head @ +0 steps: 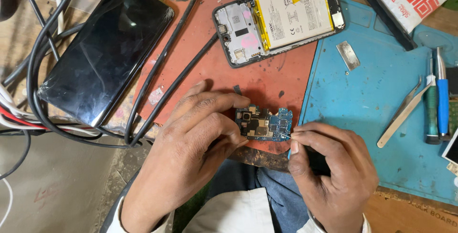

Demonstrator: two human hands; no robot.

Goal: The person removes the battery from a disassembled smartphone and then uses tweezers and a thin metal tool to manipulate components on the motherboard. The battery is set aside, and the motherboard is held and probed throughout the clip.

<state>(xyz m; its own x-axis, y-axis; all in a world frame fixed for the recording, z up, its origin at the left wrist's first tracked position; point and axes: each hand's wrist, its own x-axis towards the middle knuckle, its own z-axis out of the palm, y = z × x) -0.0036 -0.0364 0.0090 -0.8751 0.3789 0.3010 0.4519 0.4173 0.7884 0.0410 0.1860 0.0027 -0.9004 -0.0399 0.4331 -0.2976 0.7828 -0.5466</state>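
Left hand [191,137] fingers pinch small blue phone circuit board [264,124]; right hand [329,166] fingertips pinch its right edge, seemingly picking a part; steadiness needed.

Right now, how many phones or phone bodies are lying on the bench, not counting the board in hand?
2: a black phone face-up at upper left over the cables, and an opened phone body with its battery showing at top centre. Others may lie outside view.
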